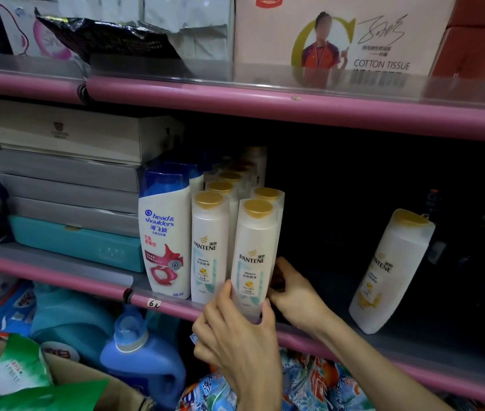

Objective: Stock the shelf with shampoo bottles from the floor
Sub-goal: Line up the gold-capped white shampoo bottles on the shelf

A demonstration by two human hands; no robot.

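At the centre of the frame a white Pantene bottle (254, 256) with a gold cap stands at the front edge of the pink shelf (294, 105). The left hand (235, 336) has its grip clamped round the bottle's base; the right hand (293, 292) pinches its lower right side. More Pantene bottles (210, 244) stand just left, beside a Head & Shoulders bottle (165, 232). Another Pantene bottle (389, 271) stands tilted at right, well apart.

We are in a shop aisle.
Pink shelves (265, 102) carry rowed shampoo bottles (210, 244) above a handwritten price tag (154, 304).
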